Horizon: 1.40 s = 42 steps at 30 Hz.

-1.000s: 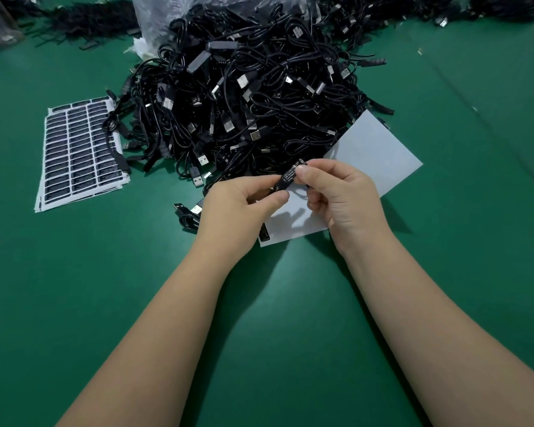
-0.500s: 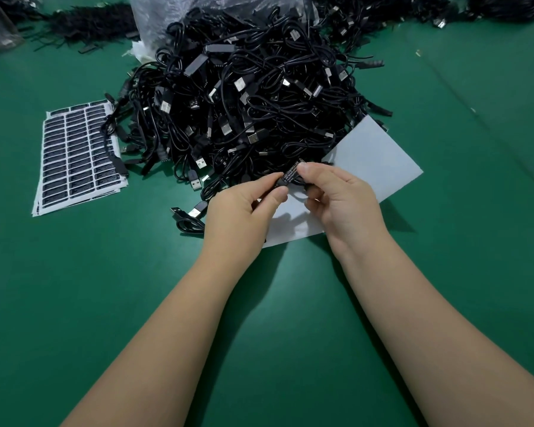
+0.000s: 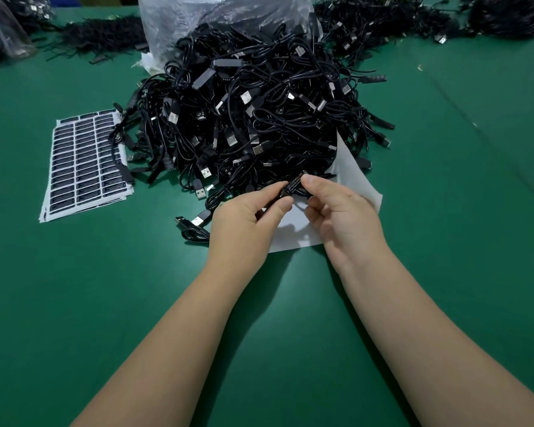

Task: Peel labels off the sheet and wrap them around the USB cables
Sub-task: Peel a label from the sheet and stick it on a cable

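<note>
A big heap of black USB cables [image 3: 253, 118] lies at the table's middle. Just in front of it, my left hand [image 3: 244, 223] and my right hand [image 3: 342, 217] pinch one small black cable part between them; a black label [image 3: 295, 184] with white print sits on it. My left thumb and forefinger hold its near end, my right thumb presses its far end. Under the hands lies a white backing sheet [image 3: 355, 177], bare of labels where it shows. A stack of sheets full of black labels [image 3: 84, 161] lies to the left.
A clear plastic bag [image 3: 222, 13] stands behind the heap. More black cables [image 3: 383, 23] are strewn along the far edge, with another bag [image 3: 3, 29] at the far left. One loose cable [image 3: 195, 224] lies beside my left hand on the green table [image 3: 290, 318].
Both hands have shifted slightly away from me, toward the heap, still pinching the labelled part. The label's print now faces up more plainly.
</note>
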Each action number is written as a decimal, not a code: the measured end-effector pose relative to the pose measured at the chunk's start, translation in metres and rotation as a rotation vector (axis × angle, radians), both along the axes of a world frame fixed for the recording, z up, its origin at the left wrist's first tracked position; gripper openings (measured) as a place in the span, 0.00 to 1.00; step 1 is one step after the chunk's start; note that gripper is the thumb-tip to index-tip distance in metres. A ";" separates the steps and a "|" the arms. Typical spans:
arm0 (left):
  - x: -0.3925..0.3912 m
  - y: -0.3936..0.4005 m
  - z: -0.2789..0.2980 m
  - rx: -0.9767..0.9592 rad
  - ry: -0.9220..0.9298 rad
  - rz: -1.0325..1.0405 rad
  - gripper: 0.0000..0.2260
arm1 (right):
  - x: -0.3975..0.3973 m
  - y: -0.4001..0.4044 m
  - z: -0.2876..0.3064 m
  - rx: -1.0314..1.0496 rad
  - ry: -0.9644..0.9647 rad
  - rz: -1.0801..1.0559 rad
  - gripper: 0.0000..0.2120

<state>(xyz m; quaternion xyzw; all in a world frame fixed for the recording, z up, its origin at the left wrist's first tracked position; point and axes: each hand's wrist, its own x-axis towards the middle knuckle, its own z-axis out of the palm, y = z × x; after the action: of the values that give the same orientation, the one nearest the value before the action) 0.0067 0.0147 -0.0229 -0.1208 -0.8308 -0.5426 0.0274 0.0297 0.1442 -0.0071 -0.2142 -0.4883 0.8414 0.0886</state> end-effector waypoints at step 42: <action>0.002 0.002 0.006 0.008 0.012 -0.071 0.11 | -0.004 -0.007 -0.004 0.011 -0.041 -0.094 0.06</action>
<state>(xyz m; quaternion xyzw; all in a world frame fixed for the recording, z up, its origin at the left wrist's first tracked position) 0.0084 0.0168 -0.0164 -0.1535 -0.8235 -0.5460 0.0134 0.0257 0.1377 -0.0114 -0.2537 -0.4839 0.8290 0.1192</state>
